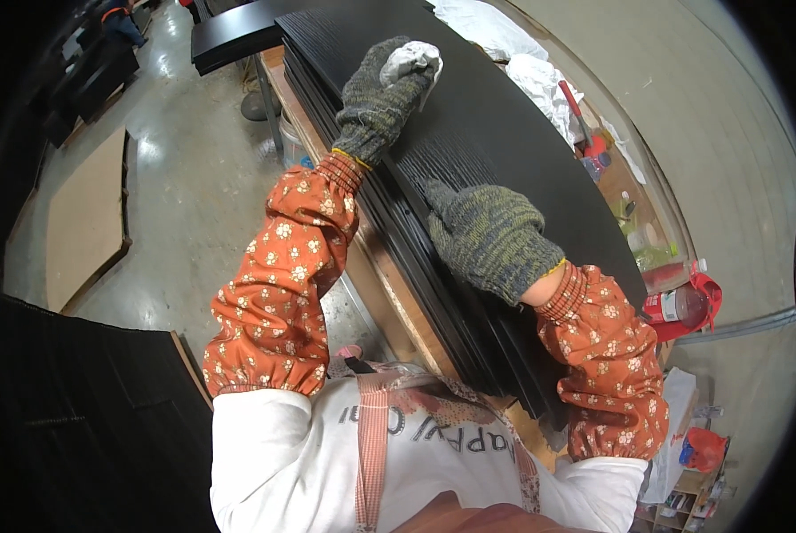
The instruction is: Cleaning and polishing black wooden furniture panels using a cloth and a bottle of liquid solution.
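Observation:
A stack of long black wood-grain panels (505, 133) lies across a bench in front of me. My left hand (371, 111), in a grey-green knitted glove, is closed on a crumpled white cloth (411, 62) over the far left part of the top panel. In a matching glove, my right hand (491, 235) rests on the top panel closer to my body, by its left edge. Its fingers point left and look extended, partly hidden by the back of the glove; I see nothing held there.
White cloths (540, 89), a red-handled tool (574, 111) and bottles, one with red liquid (682, 306), line the bench's right side. A brown board (87, 222) lies on the floor at left. Dark panels (87, 417) stand at lower left. Another person (124, 22) is far off.

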`<control>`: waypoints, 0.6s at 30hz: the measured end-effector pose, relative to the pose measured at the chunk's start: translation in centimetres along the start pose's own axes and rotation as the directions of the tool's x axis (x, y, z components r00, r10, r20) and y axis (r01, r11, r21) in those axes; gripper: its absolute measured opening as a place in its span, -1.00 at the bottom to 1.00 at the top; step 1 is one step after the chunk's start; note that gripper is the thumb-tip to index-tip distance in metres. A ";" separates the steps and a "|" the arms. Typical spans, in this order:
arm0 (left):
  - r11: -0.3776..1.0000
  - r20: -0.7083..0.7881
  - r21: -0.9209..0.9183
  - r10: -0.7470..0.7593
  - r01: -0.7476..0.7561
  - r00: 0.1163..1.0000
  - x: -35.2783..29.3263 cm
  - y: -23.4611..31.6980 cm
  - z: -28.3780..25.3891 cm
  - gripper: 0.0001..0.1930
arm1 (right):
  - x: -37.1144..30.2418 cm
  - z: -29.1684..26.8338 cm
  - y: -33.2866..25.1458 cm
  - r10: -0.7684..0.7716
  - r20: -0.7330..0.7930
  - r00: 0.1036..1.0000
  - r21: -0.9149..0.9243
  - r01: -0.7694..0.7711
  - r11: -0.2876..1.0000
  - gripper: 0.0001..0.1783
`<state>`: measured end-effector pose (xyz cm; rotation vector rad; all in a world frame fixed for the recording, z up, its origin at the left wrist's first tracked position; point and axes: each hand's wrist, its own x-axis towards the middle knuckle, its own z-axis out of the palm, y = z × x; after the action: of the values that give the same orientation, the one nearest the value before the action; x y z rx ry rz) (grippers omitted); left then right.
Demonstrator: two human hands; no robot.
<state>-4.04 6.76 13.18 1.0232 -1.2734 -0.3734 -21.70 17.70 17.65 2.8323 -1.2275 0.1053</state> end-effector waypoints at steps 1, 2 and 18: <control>0.999 0.011 -0.032 -0.043 0.043 0.999 0.2 0.1 0.1 -0.43 | 0.1 0.0 0.4 -0.036 -0.041 0.999 0.040 0.038 0.999 -0.61; 0.999 0.017 -0.027 -0.027 0.028 0.999 0.3 0.3 0.3 -0.43 | 0.5 0.1 0.6 -0.032 -0.057 0.998 0.041 0.035 0.999 -0.61; 0.768 0.739 0.035 0.411 -0.640 0.534 -13.1 8.6 -0.9 -0.37 | -18.0 -1.0 7.1 0.506 -0.244 0.827 0.582 -0.293 0.759 -0.59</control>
<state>-9.77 21.29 12.14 0.6726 -2.3380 -0.0588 -39.15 26.01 17.34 2.6312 -1.9173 1.1353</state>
